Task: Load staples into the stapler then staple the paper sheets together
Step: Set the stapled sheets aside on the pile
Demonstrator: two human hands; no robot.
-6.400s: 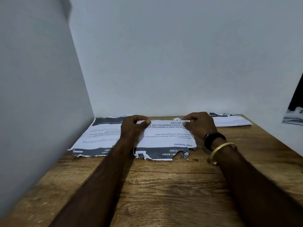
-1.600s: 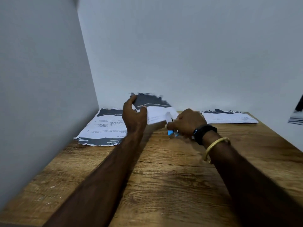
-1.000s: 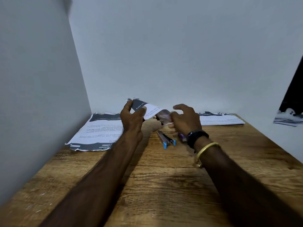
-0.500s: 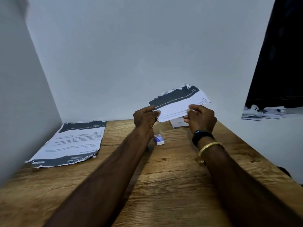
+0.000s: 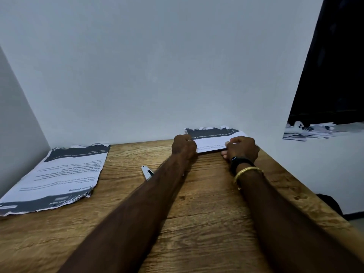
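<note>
Both hands hold a torn printed paper sheet (image 5: 213, 139) at the far right of the wooden table (image 5: 206, 213), near the wall. My left hand (image 5: 183, 147) grips its left edge and my right hand (image 5: 242, 148) pinches its right edge. The sheet lies low over the table, on or just above other paper there. A white stapler (image 5: 146, 172) lies on the table to the left of my left forearm, which hides part of it. A second printed sheet (image 5: 59, 178) lies flat at the table's left side.
Grey walls (image 5: 157, 75) close the table at the back and left. The table's right edge drops off beyond my right arm. A dark opening (image 5: 332, 66) with scattered papers on a ledge shows at the far right.
Both hands brought the sheet down from the air to the far right of the table. The view has swung right. The small blue box seen earlier is out of sight.
</note>
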